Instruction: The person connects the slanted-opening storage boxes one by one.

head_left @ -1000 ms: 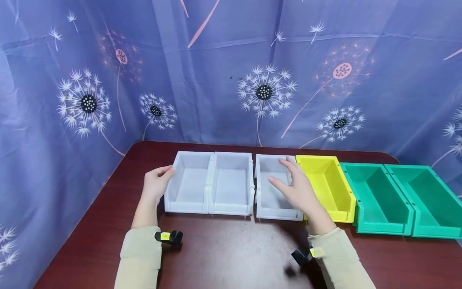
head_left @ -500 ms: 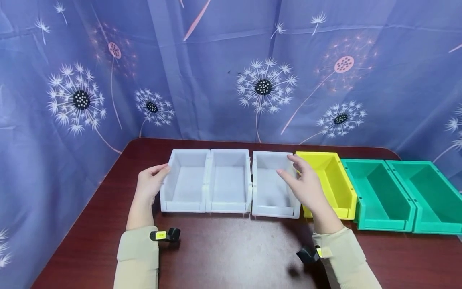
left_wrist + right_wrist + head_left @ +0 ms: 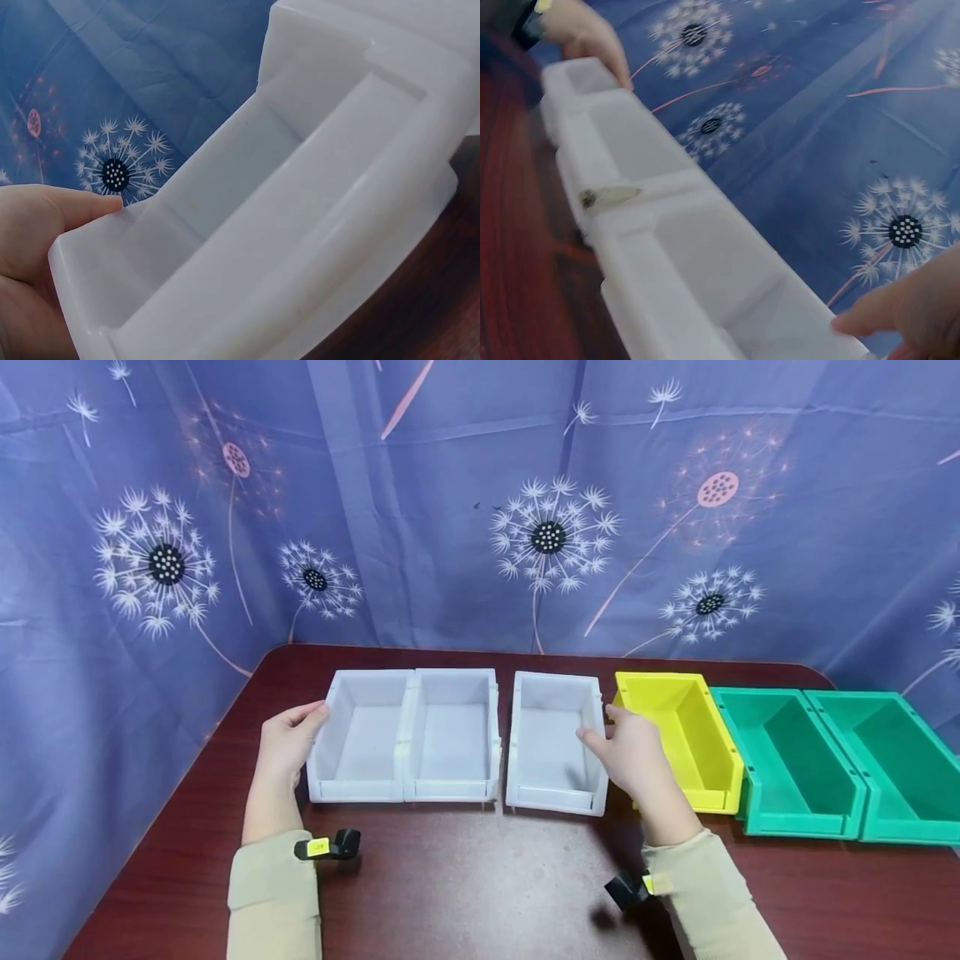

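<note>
Three white plastic storage bins sit side by side on the dark table. My left hand (image 3: 288, 745) grips the left wall of the leftmost white bin (image 3: 367, 743), thumb at the rim and fingers outside, as the left wrist view also shows. Tight against that bin stands the middle white bin (image 3: 453, 739). A narrow gap separates it from the third white bin (image 3: 551, 747), which is turned slightly. My right hand (image 3: 633, 752) holds this third bin by its right wall, thumb over the rim and fingers on the outer side.
To the right stands a yellow bin (image 3: 675, 735), partly behind my right hand. Two green bins (image 3: 795, 760) continue the row to the table's right side. A blue dandelion-print curtain (image 3: 450, 527) hangs behind the table (image 3: 480, 877).
The two left white bins have slid left with my left hand. My right hand has lowered to the third bin's right wall, and that bin has shifted left, away from the yellow one.
</note>
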The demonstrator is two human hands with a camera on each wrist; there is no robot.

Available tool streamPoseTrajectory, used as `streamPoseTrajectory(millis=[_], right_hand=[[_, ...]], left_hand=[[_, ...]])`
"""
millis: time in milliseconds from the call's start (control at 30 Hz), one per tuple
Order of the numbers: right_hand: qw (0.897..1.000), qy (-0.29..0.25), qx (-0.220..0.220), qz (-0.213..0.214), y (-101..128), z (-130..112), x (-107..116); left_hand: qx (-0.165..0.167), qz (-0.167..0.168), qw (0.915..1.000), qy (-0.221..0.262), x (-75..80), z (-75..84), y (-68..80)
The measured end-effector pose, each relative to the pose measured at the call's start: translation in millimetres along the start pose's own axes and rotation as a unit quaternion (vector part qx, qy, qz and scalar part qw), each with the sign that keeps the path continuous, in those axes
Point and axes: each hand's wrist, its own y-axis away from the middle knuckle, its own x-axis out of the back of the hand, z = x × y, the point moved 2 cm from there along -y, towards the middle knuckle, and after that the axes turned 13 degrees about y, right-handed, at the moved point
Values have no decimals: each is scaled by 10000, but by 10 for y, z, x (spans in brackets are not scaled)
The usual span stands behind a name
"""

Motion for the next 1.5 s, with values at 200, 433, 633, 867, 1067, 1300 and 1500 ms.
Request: streamPoseTrajectory(millis=[200, 433, 633, 867, 1067, 1300, 1500], right_hand=[[9973, 533, 284, 414, 15, -32, -41], [9952, 121, 276, 934, 31, -18, -34], [9935, -161, 62, 1127, 31, 16, 25], [9867, -602, -96, 1509, 26, 73, 104], [9835, -873, -185, 1575, 16, 110, 140], [9831, -840, -250, 1608, 25, 124, 204], [9814, -879, -256, 1687, 22, 137, 228]], left_hand=[[36, -204, 9997, -91, 20, 28, 15], [-25, -198, 9995, -246, 42, 45, 15], [-107, -136, 9997, -196, 21, 68, 23], [-164, -40, 9998, -94, -31, 73, 24], [-236, -155, 9996, -81, -71, 61, 13], [-201, -239, 9994, -130, -122, 52, 10], [-206, -297, 9993, -88, -151, 78, 35]])
